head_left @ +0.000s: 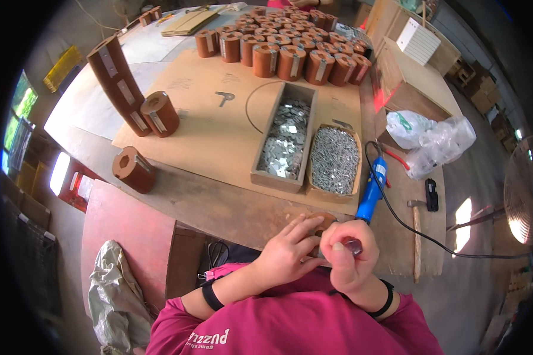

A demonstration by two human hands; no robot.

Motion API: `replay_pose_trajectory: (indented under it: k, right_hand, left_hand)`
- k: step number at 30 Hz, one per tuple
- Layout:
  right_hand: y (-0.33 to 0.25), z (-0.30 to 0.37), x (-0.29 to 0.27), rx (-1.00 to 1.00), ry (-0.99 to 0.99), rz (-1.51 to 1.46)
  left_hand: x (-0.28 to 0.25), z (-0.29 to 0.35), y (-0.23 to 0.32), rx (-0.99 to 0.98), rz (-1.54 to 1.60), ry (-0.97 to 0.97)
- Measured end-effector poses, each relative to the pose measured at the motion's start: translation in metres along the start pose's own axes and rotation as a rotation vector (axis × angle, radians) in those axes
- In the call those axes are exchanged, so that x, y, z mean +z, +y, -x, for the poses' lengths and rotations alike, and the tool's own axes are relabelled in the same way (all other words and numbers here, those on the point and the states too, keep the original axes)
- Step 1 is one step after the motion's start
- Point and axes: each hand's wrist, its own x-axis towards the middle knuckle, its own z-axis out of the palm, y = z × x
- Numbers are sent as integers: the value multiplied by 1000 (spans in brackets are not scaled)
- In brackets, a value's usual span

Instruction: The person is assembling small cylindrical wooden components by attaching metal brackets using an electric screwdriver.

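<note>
The left hand [287,253] clasped a brown piece [324,219], axis hidden, just beside the right hand [344,263] clenching a dark-red handle [354,246].

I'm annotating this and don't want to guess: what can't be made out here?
All in the head view:
Brown piece: mostly hidden by the left hand and right hand.
Whatever extends beyond the dark red handle: hidden by the right hand.
Person opposite: cut off by the top edge.
Small silvery parts: too crowded to count.
</note>
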Motion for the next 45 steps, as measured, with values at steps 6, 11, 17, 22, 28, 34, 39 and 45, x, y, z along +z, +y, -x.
replay_pose_trajectory:
  k: [6, 11, 17, 22, 28, 34, 39, 45]
  right_hand:
    - [-4, -15, -14, 16, -340, -231]
    - [-1, -15, -26, 98, -343, -539]
    - [10, -2, -49, 122, -216, -847]
    - [5, 11, -84, -64, -46, -932]
    - [41, 58, -141, 41, 214, -321]
    - [60, 69, -135, 97, 247, 442]
    - [80, 61, -132, 224, 265, 809]
    - [98, 70, -135, 159, 368, 897]
  left_hand:
    - [-4, 0, 7, 22, 31, -53]
    - [-3, 2, 6, 31, 6, -75]
    - [0, -1, 14, -56, 19, -80]
    - [5, 8, 7, -213, 46, 75]
    - [9, 9, 4, -375, -211, -42]
    - [5, 6, 5, -499, -344, -141]
    - [-33, -5, -1, -436, -102, -118]
    - [-135, -57, -19, -534, 214, 330]
